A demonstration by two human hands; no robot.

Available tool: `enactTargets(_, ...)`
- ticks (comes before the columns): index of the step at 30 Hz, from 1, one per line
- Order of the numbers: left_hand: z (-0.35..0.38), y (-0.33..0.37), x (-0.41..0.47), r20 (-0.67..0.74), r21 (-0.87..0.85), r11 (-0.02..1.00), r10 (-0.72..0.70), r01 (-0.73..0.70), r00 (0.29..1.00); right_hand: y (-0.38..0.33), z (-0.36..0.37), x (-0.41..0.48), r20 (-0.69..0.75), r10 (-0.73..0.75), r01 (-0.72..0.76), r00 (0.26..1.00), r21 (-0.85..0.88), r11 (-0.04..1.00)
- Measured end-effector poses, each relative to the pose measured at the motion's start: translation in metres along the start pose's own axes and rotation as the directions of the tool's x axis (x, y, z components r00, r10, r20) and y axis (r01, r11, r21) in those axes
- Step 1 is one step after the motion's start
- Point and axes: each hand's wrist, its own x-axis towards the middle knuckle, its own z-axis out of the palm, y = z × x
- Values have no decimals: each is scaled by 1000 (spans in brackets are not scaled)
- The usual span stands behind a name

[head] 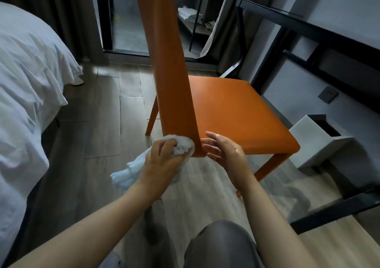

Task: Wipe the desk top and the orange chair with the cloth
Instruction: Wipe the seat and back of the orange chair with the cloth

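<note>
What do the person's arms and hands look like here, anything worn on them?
The left forearm and right forearm are bare; no sleeve enters the frame. The left hand and right hand wear no gloves, and no watch, bracelet or ring shows on the sides facing the camera. Grey trousers cover the one knee in view.

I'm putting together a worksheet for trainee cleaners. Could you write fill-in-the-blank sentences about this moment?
1. The chair is coloured ____.
2. The left hand presses the cloth against the chair's ____.
3. The right hand is open and holds ____.
4. The bed lies on the person's ____ side.

Missing words: orange; backrest; nothing; left.
</note>
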Motion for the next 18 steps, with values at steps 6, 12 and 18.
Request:
enactTargets(6, -28, -13, -14, 234, -104, 988, -85, 112, 968, -10, 0, -6, -99, -69, 65, 993, -43, 997)
enactTargets(12, -85, -51, -3, 128, -203, 945, -234, 256, 964, -49, 17, -3, -211, -214, 196, 954, -103, 975)
enactTargets(18, -138, -59, 33, -91, -402, 873, -339, 277, 936, -106, 51, 3, -167, -432, 395, 886, -216, 893)
